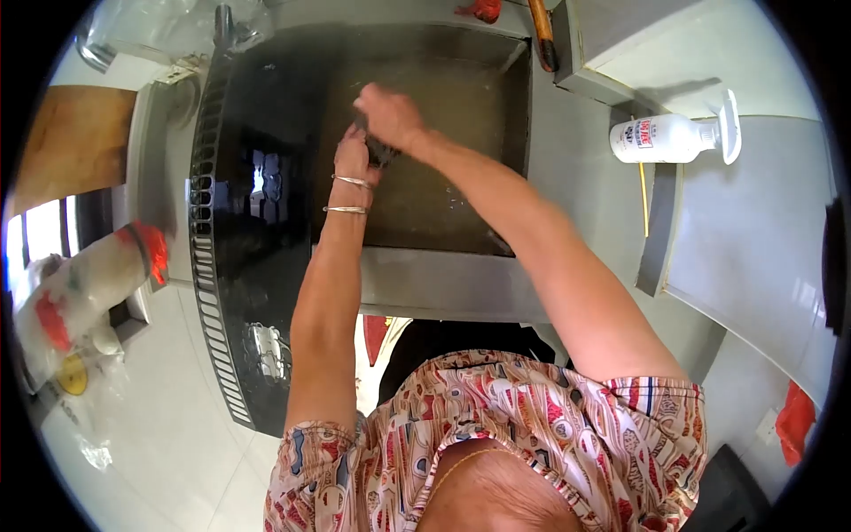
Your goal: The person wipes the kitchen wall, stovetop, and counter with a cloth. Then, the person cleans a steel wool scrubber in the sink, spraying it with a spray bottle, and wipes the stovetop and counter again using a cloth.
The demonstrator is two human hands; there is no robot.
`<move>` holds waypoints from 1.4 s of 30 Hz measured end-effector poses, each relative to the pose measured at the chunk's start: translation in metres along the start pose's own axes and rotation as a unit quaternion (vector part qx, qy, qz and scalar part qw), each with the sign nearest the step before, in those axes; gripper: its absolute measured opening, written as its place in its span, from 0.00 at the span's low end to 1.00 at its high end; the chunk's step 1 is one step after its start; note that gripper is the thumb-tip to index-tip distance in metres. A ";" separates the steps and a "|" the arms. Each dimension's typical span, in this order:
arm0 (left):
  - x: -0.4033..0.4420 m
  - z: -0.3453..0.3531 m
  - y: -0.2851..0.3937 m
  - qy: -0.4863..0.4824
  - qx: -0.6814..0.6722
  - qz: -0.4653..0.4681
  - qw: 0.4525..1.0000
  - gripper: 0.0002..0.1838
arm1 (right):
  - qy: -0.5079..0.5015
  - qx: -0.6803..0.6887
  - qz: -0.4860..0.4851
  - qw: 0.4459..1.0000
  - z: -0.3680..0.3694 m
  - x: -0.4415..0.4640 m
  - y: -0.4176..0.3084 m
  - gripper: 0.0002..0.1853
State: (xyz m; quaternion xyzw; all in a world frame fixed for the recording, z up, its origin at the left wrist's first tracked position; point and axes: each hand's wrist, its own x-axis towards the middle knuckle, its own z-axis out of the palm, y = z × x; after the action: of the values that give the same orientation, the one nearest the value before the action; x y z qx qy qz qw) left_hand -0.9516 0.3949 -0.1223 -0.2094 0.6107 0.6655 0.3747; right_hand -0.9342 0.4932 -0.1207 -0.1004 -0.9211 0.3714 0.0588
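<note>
through the head camera i see the right hand curled into a fist and the left hand just below it, both closed on a dark bundle, limp and crumpled like wet cloth (too blurred for me to swear to the fabric). it hangs over a rectangular sink basin holding cloudy, brownish water. two thin silvery bangles ring the left wrist. to the left of the basin i have a glossy black panel, mirror-smooth, with rounded slots cut along its curved edge. a smooth grey ledge runs along the near side. farther right is a white plastic spray bottle, red print on its label, near a slim yellow stick. up top i make out a worn wooden handle.
</note>
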 end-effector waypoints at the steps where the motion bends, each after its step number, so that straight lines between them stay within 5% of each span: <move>1: 0.009 -0.004 -0.009 -0.027 -0.084 0.010 0.996 0.10 | 0.032 -0.023 0.057 0.998 -0.006 0.001 0.003 0.09; 3: 0.024 -0.011 -0.015 -0.023 -0.126 0.077 0.989 0.07 | 0.022 -0.048 0.008 0.999 -0.003 -0.015 -0.007 0.09; 5: 0.042 -0.035 -0.014 -0.054 -0.151 0.042 0.986 0.06 | -0.063 -0.057 -0.051 0.995 -0.010 -0.042 -0.045 0.11; 6: 0.043 -0.040 -0.011 -0.085 -0.172 0.003 0.981 0.05 | 0.061 -0.017 -0.111 0.992 0.007 -0.056 -0.055 0.14; 8: 0.030 -0.032 -0.012 -0.110 -0.215 -0.023 0.970 0.05 | 0.073 -0.038 -0.153 0.985 0.018 -0.048 -0.050 0.14; 11: -0.015 -0.006 0.003 -0.040 -0.089 0.024 0.995 0.13 | 0.008 0.018 -0.038 0.999 0.000 -0.017 -0.025 0.12; 14: 0.003 -0.013 -0.014 -0.089 -0.138 0.045 0.985 0.15 | 0.030 -0.040 0.071 0.996 0.000 -0.011 0.001 0.10; 16: 0.031 -0.023 -0.021 -0.005 -0.171 0.061 0.983 0.08 | 0.021 -0.027 -0.072 0.997 -0.001 -0.041 -0.032 0.10; 17: 0.036 -0.036 -0.021 -0.039 -0.044 0.036 0.998 0.08 | 0.052 0.013 -0.098 0.994 0.008 -0.056 -0.047 0.10; 18: 0.034 -0.036 -0.018 -0.045 -0.186 -0.035 0.981 0.08 | 0.082 0.054 -0.125 0.987 0.020 -0.062 -0.052 0.11; 20: 0.025 -0.027 -0.029 -0.040 -0.161 -0.026 0.986 0.09 | 0.067 0.030 -0.073 0.995 0.031 -0.040 -0.025 0.11; 22: 0.021 -0.016 -0.036 -0.033 -0.114 -0.002 0.993 0.12 | -0.044 -0.013 0.141 0.989 0.006 -0.013 0.012 0.09; 25: 0.030 -0.019 -0.048 0.017 -0.056 -0.078 0.995 0.17 | 0.004 -0.097 0.089 0.991 0.010 -0.017 0.073 0.07; 28: 0.024 -0.006 -0.035 0.030 -0.048 -0.194 0.979 0.23 | 0.058 -0.154 0.217 0.962 0.023 -0.035 0.076 0.08; 31: 0.002 0.014 -0.027 0.088 0.003 -0.213 0.973 0.20 | -0.033 -0.030 0.222 0.974 0.058 -0.050 0.053 0.11; 32: 0.015 0.006 -0.034 0.060 -0.092 -0.189 0.976 0.17 | -0.073 0.064 0.245 0.965 0.048 -0.048 0.029 0.12; 33: 0.027 -0.004 -0.039 0.032 -0.186 -0.164 0.968 0.16 | -0.054 0.097 0.190 0.975 0.039 -0.051 0.010 0.12; 34: 0.030 -0.023 -0.042 -0.029 -0.129 -0.091 0.987 0.14 | -0.037 0.131 0.137 0.981 0.033 -0.057 -0.007 0.12; 36: 0.041 -0.046 -0.033 -0.142 -0.121 -0.095 0.978 0.12 | -0.015 0.141 0.068 0.988 0.024 -0.063 -0.030 0.12; 38: 0.044 -0.042 -0.037 -0.152 -0.164 -0.103 0.969 0.11 | 0.009 0.149 0.000 0.989 0.016 -0.058 -0.043 0.12; 41: 0.085 -0.041 -0.070 -0.376 -0.315 -0.070 0.868 0.09 | -0.011 -0.033 -0.073 0.997 0.003 -0.040 -0.044 0.11; 42: 0.005 -0.015 -0.020 -0.122 -0.170 -0.011 0.978 0.10 | -0.014 -0.029 -0.074 0.997 -0.001 -0.031 -0.034 0.11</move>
State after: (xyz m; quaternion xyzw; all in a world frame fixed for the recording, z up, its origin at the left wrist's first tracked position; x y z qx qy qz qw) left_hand -0.9422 0.3806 -0.1416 -0.1943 0.4356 0.7759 0.4128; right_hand -0.9090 0.4631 -0.0975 -0.0287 -0.9372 0.3404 0.0698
